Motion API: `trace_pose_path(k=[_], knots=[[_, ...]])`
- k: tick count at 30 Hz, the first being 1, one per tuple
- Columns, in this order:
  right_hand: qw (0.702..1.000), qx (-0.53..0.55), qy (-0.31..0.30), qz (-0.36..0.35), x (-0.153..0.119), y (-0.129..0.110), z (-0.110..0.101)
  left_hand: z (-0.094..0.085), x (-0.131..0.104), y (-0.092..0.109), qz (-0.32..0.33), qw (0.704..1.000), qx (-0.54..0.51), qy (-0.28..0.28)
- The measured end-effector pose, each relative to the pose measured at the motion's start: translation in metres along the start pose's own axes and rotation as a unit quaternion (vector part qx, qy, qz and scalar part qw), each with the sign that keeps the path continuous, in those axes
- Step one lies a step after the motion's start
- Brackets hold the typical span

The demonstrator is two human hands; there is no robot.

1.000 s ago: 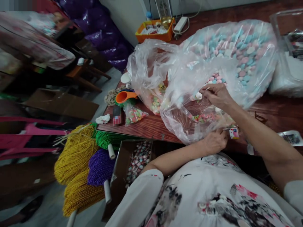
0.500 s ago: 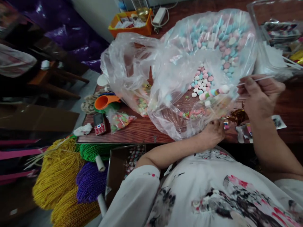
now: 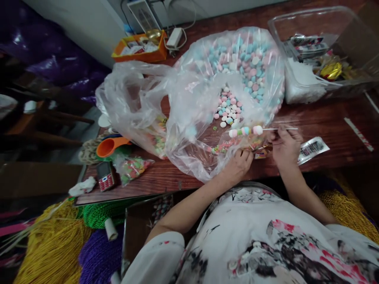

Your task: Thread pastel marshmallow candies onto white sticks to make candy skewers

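My right hand (image 3: 286,148) pinches a stick (image 3: 269,129) of pastel pieces (image 3: 245,131). My left hand (image 3: 238,166) curls at the clear bag (image 3: 185,148) (holding anything? can't tell)

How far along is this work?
Looks done: several threaded pieces on the stick. In hand: the right hand grips that stick; the left hand rests by the bag. Left: many loose pieces at the bag; whether this stick is full, I cannot tell.

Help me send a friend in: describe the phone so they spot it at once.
Find the wooden table and its near left corner. The phone lies there between a crumpled white wad and a small bag of colorful pieces; it alone has red keys.
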State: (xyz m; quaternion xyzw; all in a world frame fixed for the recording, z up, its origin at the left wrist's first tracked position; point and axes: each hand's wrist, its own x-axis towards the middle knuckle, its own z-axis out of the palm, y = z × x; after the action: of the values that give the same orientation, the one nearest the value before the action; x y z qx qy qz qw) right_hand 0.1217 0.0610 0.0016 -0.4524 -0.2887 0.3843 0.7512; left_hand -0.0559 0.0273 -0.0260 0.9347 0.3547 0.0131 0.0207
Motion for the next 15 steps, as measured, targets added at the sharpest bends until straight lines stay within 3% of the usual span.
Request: trace_pose_path(k=[4,6,9,12,15], knots=[[0.983,-0.134,-0.061,-0.106,-0.015,0.007,0.001,0.007,-0.004,-0.003,0.000,0.999,-0.039,0.008],[0.947,-0.208,-0.132,-0.208,-0.014,-0.001,0.006,0.006,-0.003,-0.004,0.002,0.998,-0.062,0.008],[0.863,-0.298,-0.237,-0.333,-0.005,-0.016,0.022,0.001,-0.002,-0.005,0.008,0.996,-0.092,0.006],[0.795,-0.370,-0.308,-0.368,0.008,-0.017,0.041,0.000,-0.002,-0.003,0.004,0.993,-0.118,0.019],[0.784,-0.388,-0.330,-0.355,0.017,-0.012,0.052,0.002,-0.006,0.000,0.007,0.982,-0.176,0.063]])
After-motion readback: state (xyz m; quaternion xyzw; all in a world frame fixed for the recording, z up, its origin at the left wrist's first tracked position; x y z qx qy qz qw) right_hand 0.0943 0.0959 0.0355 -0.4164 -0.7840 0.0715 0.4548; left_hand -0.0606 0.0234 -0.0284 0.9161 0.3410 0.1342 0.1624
